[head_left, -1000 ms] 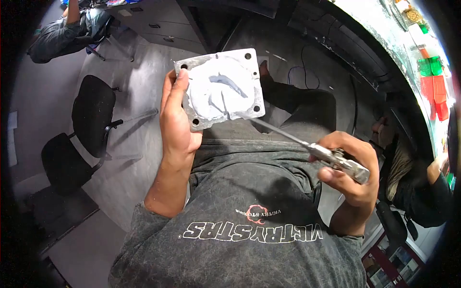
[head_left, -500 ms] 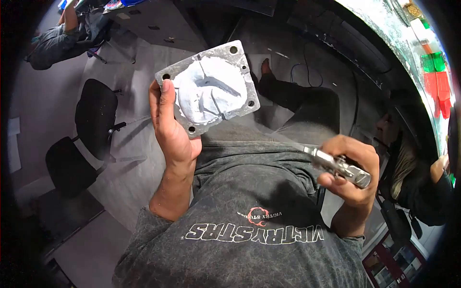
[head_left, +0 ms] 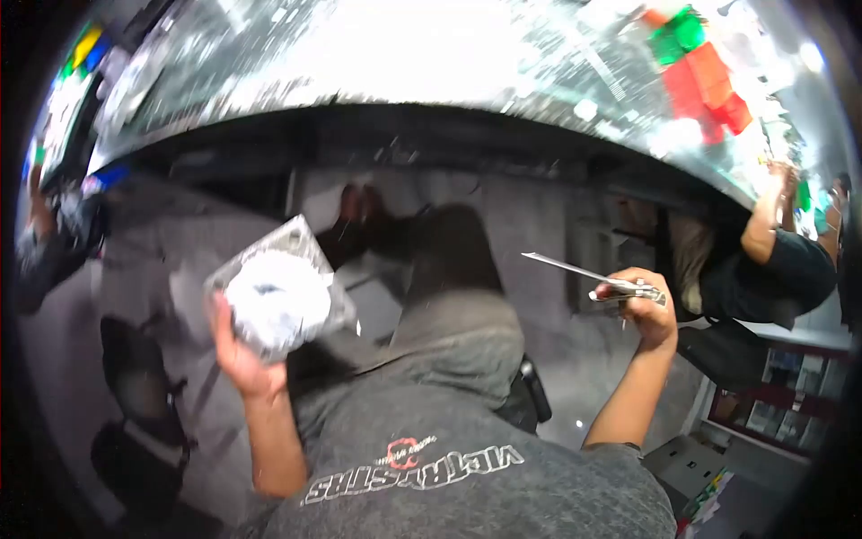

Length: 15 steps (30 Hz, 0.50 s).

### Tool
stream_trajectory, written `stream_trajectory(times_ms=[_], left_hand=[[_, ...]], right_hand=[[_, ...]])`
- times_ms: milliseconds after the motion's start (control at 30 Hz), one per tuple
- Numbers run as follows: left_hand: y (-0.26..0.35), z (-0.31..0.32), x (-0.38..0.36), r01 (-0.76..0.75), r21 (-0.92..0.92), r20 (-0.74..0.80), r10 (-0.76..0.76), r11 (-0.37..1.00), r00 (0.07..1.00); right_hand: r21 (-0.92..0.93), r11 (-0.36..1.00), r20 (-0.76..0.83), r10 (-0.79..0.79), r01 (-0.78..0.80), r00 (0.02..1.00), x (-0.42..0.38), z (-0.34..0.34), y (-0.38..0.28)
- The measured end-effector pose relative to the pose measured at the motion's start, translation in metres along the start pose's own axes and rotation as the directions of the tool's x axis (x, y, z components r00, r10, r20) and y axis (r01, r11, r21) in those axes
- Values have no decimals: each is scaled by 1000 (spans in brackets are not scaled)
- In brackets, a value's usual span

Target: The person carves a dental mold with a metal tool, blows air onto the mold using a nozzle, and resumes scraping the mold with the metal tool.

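Note:
On the left of the head view, my left hand (head_left: 247,359) grips a square grey metal plate (head_left: 299,235) by its lower left edge. A rounded white mass (head_left: 278,305) covers the plate's middle, blurred by motion. At the right, my right hand (head_left: 648,310) is closed round a silver metal tool (head_left: 633,290). From the tool a long thin pointed part (head_left: 566,266) reaches left, towards the plate but well apart from it.
A bright, littered worktable (head_left: 359,54) spans the top, with red containers (head_left: 705,85) and green ones (head_left: 678,36). One person (head_left: 763,269) sits at the right, another (head_left: 45,251) at the far left. Black chairs (head_left: 135,368) stand lower left.
The view has swung, bringing the worktable across the top. My hands are farther apart, and the plate sits lower and farther left. The tool's long thin part now shows clearly.

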<state>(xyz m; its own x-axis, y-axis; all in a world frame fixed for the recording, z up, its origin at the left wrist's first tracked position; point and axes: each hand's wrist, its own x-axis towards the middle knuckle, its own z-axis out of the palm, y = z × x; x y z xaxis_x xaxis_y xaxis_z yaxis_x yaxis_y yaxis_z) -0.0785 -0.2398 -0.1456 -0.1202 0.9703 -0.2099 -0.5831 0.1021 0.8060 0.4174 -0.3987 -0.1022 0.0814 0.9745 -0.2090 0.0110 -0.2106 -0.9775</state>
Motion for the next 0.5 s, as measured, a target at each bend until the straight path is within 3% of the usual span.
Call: stream_trajectory(times_ms=[33,67,100,133,167,233,267,300,367,433,467,500], left_hand=[[1,10,7,54,-34,49,-52,998,997],[2,18,20,27,-18,144,-24,999,989],[11,20,22,16,14,213,-19,1000,977],[28,27,30,142,-79,327,-109,987,939],[36,38,37,110,-83,339,-76,990,938],[54,72,42,184,-168,487,-81,969,869],[63,94,44,290,-186,552,-144,939,821],[72,112,47,381,-194,604,-196,904,772],[88,129,61,471,-136,638,-287,872,715],[95,140,78,478,-75,663,-314,875,679],[98,155,78,401,-62,593,-289,914,751],[104,160,86,346,12,564,-292,938,773]], right_hand=[[258,957,-177,-86,131,980,-7,-37,43],[441,824,-396,-177,356,901,-5,-66,87],[552,760,-363,-151,342,920,-14,-93,102],[543,769,-481,-44,337,875,-27,-100,113],[524,774,-588,27,355,809,-30,-112,125],[582,587,-701,11,563,714,-28,-117,138],[543,542,-645,-220,642,732,-26,-139,157],[621,294,-720,-153,727,677,-15,-135,149],[373,428,-792,-315,823,523,4,-158,152],[248,525,-924,-123,814,361,36,-175,137],[149,625,-958,-102,766,269,56,-167,121],[203,641,-957,-31,740,289,70,-169,116]])
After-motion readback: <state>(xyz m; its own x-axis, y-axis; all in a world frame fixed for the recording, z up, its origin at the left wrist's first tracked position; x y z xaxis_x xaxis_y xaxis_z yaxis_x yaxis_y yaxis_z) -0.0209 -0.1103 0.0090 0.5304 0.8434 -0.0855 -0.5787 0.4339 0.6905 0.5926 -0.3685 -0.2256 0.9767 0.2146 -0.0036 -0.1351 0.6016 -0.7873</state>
